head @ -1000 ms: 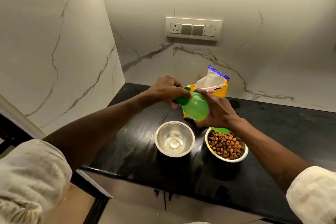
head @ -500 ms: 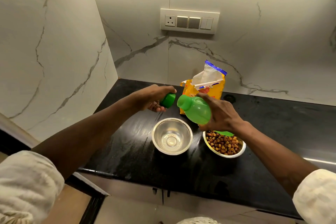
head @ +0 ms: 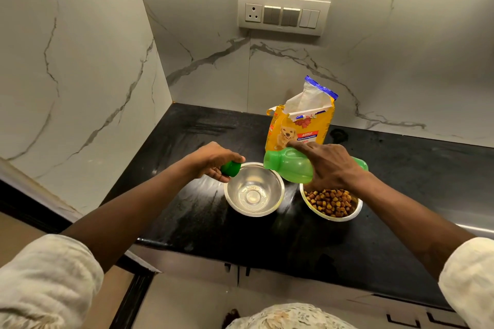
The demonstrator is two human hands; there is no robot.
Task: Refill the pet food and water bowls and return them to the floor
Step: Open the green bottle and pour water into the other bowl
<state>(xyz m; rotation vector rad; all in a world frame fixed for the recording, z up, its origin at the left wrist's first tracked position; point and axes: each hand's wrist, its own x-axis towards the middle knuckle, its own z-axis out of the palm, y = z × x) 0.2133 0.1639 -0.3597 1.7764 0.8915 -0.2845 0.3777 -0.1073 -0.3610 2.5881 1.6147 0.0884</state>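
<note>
Two steel bowls stand on the black counter (head: 187, 222). The left bowl (head: 254, 192) looks empty apart from a shiny bottom. The right bowl (head: 331, 205) holds brown kibble. My right hand (head: 331, 165) grips a green plastic bottle (head: 288, 165), tipped almost level with its open mouth over the left bowl's far rim. No water is visibly pouring. My left hand (head: 211, 160) holds the green cap (head: 230, 168) just left of that bowl.
An opened yellow dog food bag (head: 302, 125) stands behind the bowls against the marble wall. A switch panel (head: 283, 14) is on the wall above. The counter's front edge lies close below the bowls, with cabinet fronts (head: 294, 275) under it.
My left hand twisted the cap off and carried it left and down. My right hand tipped the bottle toward level, with its mouth lower over the left bowl.
</note>
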